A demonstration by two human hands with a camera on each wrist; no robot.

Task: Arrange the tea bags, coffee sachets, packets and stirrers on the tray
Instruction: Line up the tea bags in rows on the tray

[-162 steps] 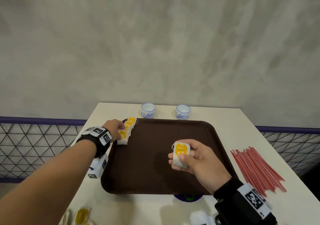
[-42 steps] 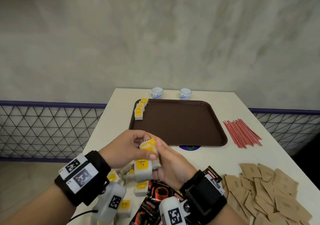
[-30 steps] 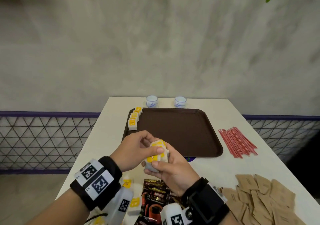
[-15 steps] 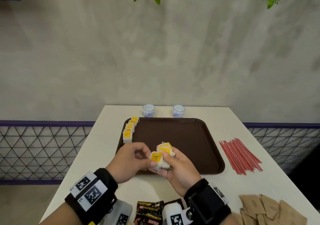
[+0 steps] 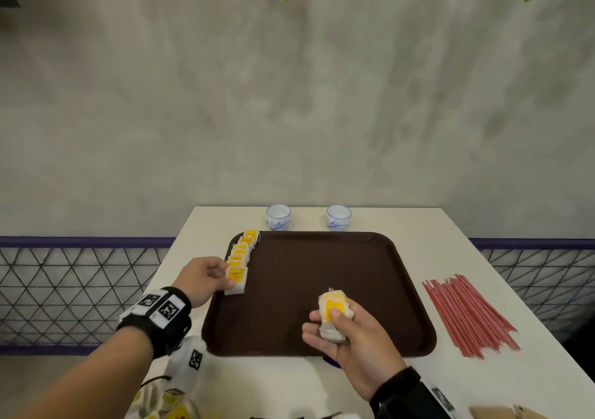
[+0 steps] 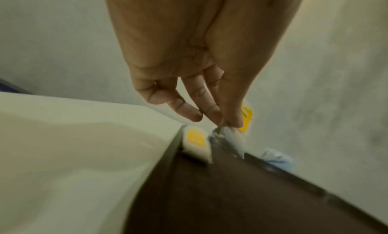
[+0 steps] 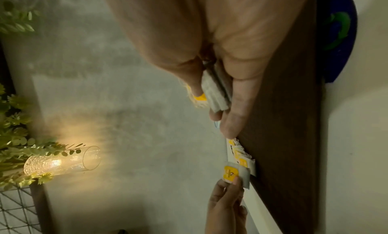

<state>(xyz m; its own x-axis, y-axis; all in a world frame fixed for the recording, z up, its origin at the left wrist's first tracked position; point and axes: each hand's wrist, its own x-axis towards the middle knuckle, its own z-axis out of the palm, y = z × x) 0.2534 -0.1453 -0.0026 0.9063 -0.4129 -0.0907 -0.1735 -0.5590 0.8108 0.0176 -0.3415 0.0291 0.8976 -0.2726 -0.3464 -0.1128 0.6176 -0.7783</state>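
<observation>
A brown tray (image 5: 322, 257) lies on the white table. Several yellow-labelled tea bags (image 5: 242, 249) stand in a row along its left edge. My left hand (image 5: 225, 272) pinches one more tea bag (image 5: 236, 278) at the near end of that row; in the left wrist view this tea bag (image 6: 231, 138) hangs from the fingertips beside a standing one (image 6: 196, 141). My right hand (image 5: 325, 325) grips a small stack of tea bags (image 5: 333, 312) over the tray's near middle, thumb on the top label. The right wrist view shows the stack (image 7: 214, 94) edge-on.
Two blue-and-white cups (image 5: 278, 220) (image 5: 338, 219) stand behind the tray. A pile of red stirrers (image 5: 467, 315) lies to its right. Brown packets (image 5: 502, 414) show at the bottom right, loose tea bags (image 5: 170, 409) at the bottom left. A blue coaster (image 5: 331, 362) peeks from under the tray.
Half a second ago both hands met at the stack over the tray's near edge. My left hand has carried one tea bag left to the row; the right hand keeps the stack.
</observation>
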